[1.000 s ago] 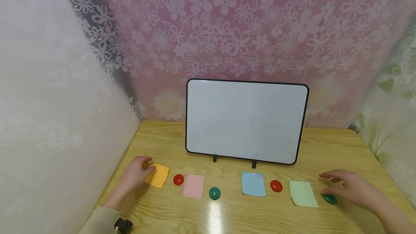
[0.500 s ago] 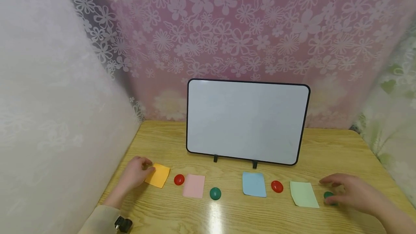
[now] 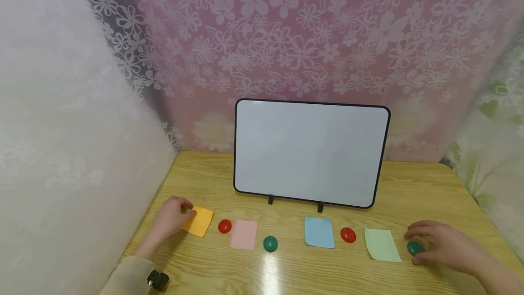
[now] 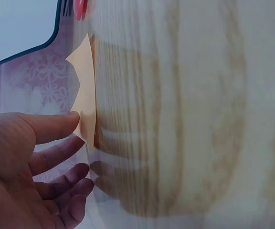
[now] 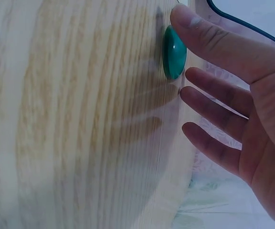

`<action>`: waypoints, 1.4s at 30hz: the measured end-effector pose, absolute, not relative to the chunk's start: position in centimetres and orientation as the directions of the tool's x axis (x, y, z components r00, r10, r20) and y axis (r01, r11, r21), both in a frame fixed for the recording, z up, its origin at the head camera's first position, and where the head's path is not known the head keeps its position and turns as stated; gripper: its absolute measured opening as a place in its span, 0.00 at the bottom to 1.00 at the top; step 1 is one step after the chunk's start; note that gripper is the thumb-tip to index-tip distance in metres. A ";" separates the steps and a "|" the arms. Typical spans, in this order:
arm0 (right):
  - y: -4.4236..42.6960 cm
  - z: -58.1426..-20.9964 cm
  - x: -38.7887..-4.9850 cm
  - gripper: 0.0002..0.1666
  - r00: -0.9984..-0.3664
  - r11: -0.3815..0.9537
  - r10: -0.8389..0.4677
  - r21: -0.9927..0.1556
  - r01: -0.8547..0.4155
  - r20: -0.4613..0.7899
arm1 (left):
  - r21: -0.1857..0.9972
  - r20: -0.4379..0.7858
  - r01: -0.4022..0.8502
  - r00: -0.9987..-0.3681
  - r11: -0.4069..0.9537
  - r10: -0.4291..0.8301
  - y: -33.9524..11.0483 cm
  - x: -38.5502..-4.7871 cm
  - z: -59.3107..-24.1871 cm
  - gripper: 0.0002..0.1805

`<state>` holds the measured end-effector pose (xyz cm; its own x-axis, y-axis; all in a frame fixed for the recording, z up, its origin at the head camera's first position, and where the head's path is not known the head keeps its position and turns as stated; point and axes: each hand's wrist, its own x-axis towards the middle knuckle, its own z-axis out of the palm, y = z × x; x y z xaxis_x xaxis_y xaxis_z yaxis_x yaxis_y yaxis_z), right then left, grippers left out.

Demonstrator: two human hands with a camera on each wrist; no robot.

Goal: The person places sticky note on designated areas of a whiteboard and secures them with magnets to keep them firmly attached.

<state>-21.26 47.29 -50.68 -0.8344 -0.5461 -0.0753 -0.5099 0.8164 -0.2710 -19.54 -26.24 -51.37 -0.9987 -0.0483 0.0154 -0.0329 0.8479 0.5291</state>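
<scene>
In the head view, my left hand [image 3: 169,218] is at the left edge of the orange note [image 3: 200,221], which lies on the table. The left wrist view shows that hand's thumb touching the orange note [image 4: 85,90], the other fingers loosely bent. My right hand [image 3: 448,245] has thumb and forefinger spread on either side of a green magnet [image 3: 415,248] at the right. In the right wrist view its fingers are extended beside the green magnet [image 5: 174,52]; whether the thumb touches it, I cannot tell.
A whiteboard [image 3: 309,154] stands behind on two black feet. Between the hands lie a red magnet [image 3: 224,226], a pink note [image 3: 243,235], a green magnet [image 3: 270,244], a blue note [image 3: 319,232], another red magnet [image 3: 348,235] and a pale green note [image 3: 382,245].
My right hand has shifted slightly down, and its thumb has moved off the front of the right green magnet to its near side. The left hand has stayed at the orange note.
</scene>
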 end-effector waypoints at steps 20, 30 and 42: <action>47.7 -50.7 -21.3 0.25 -0.826 0.808 -0.559 -0.270 -0.524 -0.067 | 0.491 0.011 -0.032 -0.999 0.871 -0.043 -26.1 -19.6 -51.3 0.07; 47.8 -50.8 -21.5 0.24 -0.825 0.811 -0.560 -0.249 -0.529 -0.073 | 0.490 0.009 -0.041 -0.999 0.871 -0.052 -25.9 -19.6 -51.1 0.06; 47.6 -50.6 -21.6 0.24 -0.844 0.835 -0.524 -0.266 -0.482 -0.114 | 0.483 0.033 -0.021 -0.999 0.876 -0.042 -26.0 -19.6 -51.4 0.05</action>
<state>-21.63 47.64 -50.64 -0.8441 -0.5239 -0.1136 -0.4822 0.8346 -0.2662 -19.63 -26.05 -51.39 -0.9986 -0.0422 0.0325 -0.0213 0.8756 0.4825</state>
